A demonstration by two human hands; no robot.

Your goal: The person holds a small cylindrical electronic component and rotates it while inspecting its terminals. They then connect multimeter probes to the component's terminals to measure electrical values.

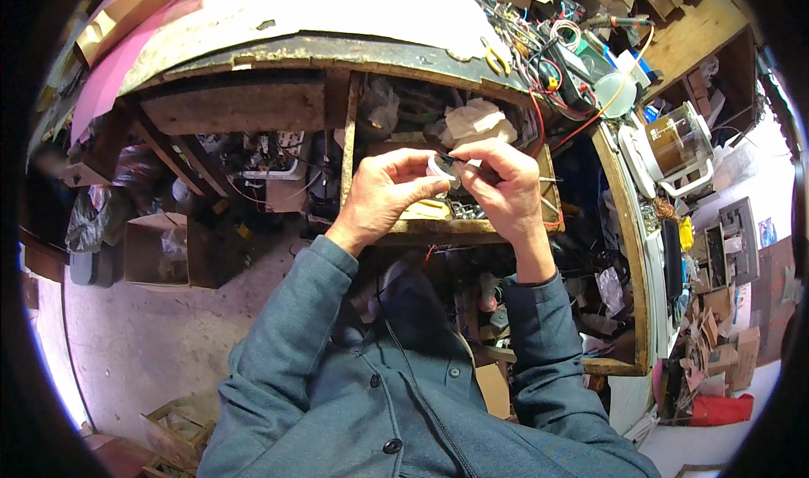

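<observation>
A wooden drawer (349, 132) sits below left hand (375, 193) and right hand (506, 187), pale crumpled bundle (476, 122) just beyond the right; the left's clamped on a small white piece (438, 168), the right's pinching a thin dark piece (448, 157) beside it.

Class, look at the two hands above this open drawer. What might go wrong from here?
The small white part in the left hand might slip and get lost in the cluttered drawer below.

The right hand brings a thin dark item, too small to identify, close to the left fingertips; a slip could catch them.

The yellow-handled pliers lie near the bench's edge, so a careless knock could send them down.
</observation>
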